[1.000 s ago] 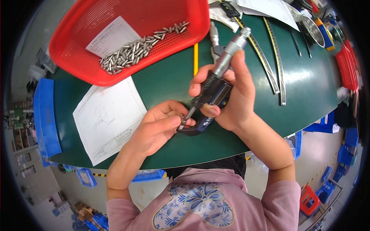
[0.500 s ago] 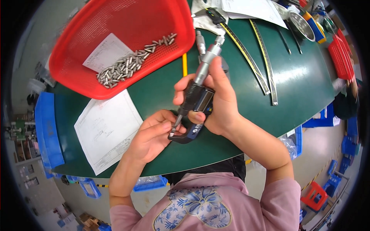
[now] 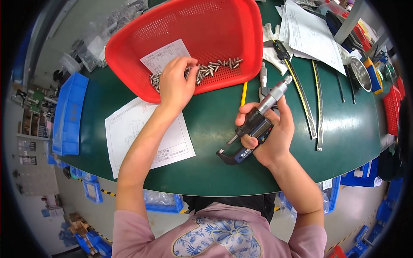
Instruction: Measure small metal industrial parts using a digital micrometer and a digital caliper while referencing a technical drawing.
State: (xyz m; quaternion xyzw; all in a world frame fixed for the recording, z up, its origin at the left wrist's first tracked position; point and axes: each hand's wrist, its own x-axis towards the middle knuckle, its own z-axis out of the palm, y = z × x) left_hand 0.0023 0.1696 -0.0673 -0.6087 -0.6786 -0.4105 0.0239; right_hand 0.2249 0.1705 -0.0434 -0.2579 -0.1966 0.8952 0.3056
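My left hand [image 3: 175,86] reaches over the near rim of a red plastic basket [image 3: 232,28]. Its thumb and fingers are pinched together, and a small metal pin [image 3: 187,72] seems to show between them. Many such loose pins [image 3: 213,68] lie along the basket's near side, partly covered by that hand. My right hand [image 3: 275,139] is wrapped round a digital micrometer [image 3: 254,124], tilted with its thimble up and to the right. Nothing sits in the gap between the micrometer's measuring faces, whose frame points down-left above the green table.
A printed sheet [image 3: 170,144] lies before the basket. Beyond the right hand are a second micrometer [image 3: 263,76], a yellow stick [image 3: 244,94], a digital caliper [image 3: 282,50] on a white glove [image 3: 271,55], papers [image 3: 312,32] and a steel bowl [image 3: 360,74]. A blue bin [image 3: 71,114] stands left.
My left hand has left the micrometer's jaws, where it held a small pin, and moved up-left into the basket. My right hand still grips the micrometer. The whole view has shifted.
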